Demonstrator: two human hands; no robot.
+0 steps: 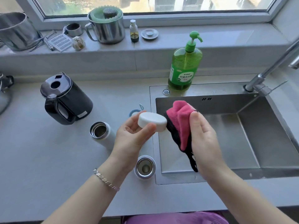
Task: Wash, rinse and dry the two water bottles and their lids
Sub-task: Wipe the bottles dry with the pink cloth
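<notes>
Light: bright daylight from the far window (145, 4)
Shadows: soft, faint
Glare: sheen on the sink (226, 126) floor
Edges: bent, slightly blurred

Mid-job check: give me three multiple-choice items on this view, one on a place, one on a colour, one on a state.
1. The soap bottle stands: A on the windowsill; B on the sink's back rim; C beside the kettle.
2. The cloth in the right hand is: A pink; B blue; C yellow.
3. The two bottles on the counter are: A capped; B open; C wrapped in cloth.
Key: B, its base sits on that rim; A, pink folds show; B, both steel mouths are bare.
</notes>
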